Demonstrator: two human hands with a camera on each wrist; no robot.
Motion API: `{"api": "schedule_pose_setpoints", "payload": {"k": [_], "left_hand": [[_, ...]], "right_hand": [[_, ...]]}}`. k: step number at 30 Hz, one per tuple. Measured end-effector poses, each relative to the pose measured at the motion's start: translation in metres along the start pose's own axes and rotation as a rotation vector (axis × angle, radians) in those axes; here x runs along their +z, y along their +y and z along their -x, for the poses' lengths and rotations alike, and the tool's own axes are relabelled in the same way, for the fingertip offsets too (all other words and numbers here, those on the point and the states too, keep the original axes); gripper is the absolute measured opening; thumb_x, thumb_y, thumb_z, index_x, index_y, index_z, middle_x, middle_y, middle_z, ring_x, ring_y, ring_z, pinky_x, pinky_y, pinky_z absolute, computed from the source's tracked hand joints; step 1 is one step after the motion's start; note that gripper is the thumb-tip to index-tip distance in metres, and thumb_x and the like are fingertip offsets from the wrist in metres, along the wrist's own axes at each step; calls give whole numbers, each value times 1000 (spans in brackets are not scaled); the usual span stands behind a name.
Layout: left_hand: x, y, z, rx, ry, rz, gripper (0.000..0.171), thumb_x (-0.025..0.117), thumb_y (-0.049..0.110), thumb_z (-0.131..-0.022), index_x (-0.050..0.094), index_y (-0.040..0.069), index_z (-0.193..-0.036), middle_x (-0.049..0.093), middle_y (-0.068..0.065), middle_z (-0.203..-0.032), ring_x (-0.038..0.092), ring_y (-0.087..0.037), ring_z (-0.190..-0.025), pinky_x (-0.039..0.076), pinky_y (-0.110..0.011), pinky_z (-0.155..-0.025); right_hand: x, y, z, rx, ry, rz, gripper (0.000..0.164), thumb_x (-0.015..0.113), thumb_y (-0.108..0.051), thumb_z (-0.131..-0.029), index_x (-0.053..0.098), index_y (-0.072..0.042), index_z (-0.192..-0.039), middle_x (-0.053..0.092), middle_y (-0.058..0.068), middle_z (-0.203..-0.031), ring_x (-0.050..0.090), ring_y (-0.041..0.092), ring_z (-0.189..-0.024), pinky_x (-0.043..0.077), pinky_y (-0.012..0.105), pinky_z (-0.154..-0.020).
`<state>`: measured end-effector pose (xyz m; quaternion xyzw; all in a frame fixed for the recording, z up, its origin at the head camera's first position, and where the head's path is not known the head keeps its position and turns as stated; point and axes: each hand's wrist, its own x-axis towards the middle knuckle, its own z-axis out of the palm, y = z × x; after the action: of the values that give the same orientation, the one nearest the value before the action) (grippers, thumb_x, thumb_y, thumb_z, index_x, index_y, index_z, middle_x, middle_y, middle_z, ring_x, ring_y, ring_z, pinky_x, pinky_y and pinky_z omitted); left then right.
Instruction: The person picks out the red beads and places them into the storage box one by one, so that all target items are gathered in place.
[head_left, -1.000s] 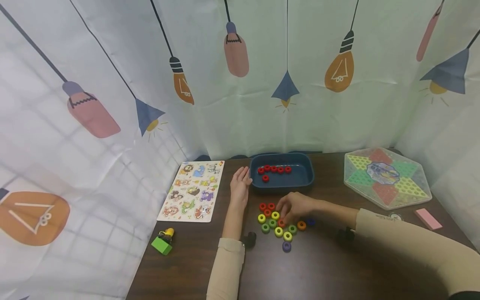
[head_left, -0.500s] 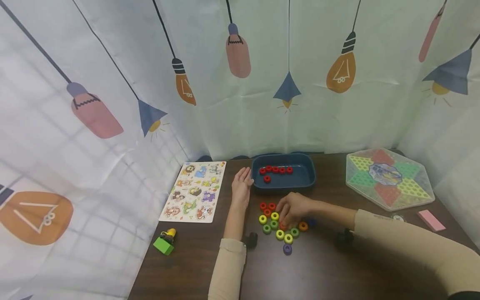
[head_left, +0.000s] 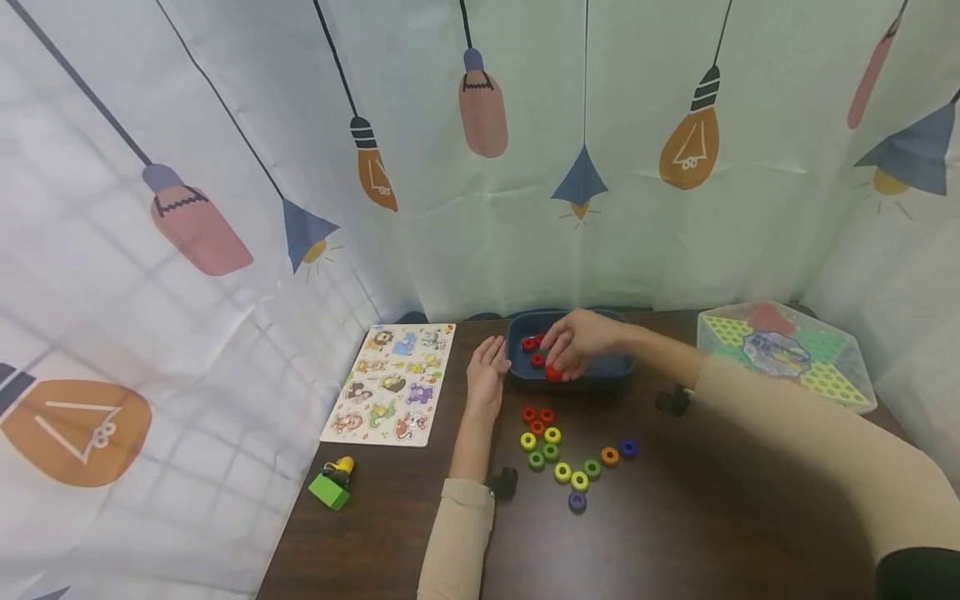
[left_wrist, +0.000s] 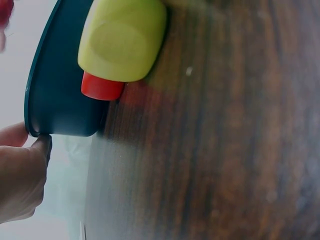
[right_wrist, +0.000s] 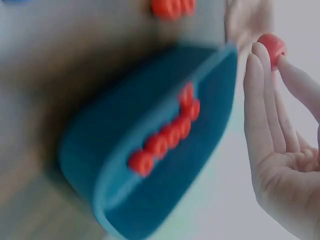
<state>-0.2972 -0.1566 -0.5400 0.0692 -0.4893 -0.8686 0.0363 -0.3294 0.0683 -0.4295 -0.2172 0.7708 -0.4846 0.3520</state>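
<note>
My right hand (head_left: 581, 342) pinches a red ring bead (head_left: 553, 373) between thumb and fingertips over the front edge of a dark blue tray (head_left: 622, 371). In the right wrist view the same red bead (right_wrist: 272, 50) shows clear of the tray, between thumb and fingers. Inside the tray lie several red ring beads (right_wrist: 170, 135). My left hand (head_left: 486, 379) lies at the tray's left side with mostly straight fingers; in the left wrist view its thumb (left_wrist: 42, 145) meets the tray's corner. In front lie more ring beads, including a yellow one (head_left: 562, 473) and a purple one (head_left: 577, 502).
An animal picture board (head_left: 390, 383) lies left of the left arm. Nearer stands a green block (head_left: 328, 492) beside a small yellow and black figure (head_left: 342, 468). At right, the forearm partly covers a hexagonal Chinese checkers board (head_left: 780, 350). A patterned curtain (head_left: 480, 233) hangs behind the table.
My right hand has picked a red bead out of the loose group and carried it up and away from me to the tray. My left hand has stayed by the tray's side.
</note>
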Motion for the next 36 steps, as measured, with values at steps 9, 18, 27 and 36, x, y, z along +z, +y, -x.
{"api": "schedule_pose_setpoints", "payload": {"k": [9,18,27,36], "left_hand": [[1,-3,2,-6,11,-14,66,44,-22,-86,32,0,-148,39,-19,-151,38,-25,-140,31,-47,-113],[8,-2,6,0,-2,-22,64,43,-22,-87,34,0,-146,38,-21,-151,38,-26,-140,30,-45,-114],[8,0,5,-1,-3,-4,64,42,-24,-86,34,0,-146,38,-22,-151,37,-27,-140,29,-44,-115],[2,0,0,14,13,-9,63,44,-22,-86,35,-1,-145,38,-23,-150,40,-28,-139,31,-42,-114]], "right_hand": [[-48,5,-49,124,14,69,41,59,5,-91,51,7,-131,64,27,-119,71,38,-91,55,53,-84],[-45,32,-73,112,6,216,36,64,2,-89,61,5,-125,72,19,-102,71,39,-88,57,49,-78],[-37,44,-78,69,53,266,33,65,7,-84,64,4,-117,73,16,-100,73,32,-80,59,45,-70],[-7,19,-47,-105,101,213,29,68,-3,-88,65,5,-116,72,21,-99,73,33,-80,60,43,-68]]}}
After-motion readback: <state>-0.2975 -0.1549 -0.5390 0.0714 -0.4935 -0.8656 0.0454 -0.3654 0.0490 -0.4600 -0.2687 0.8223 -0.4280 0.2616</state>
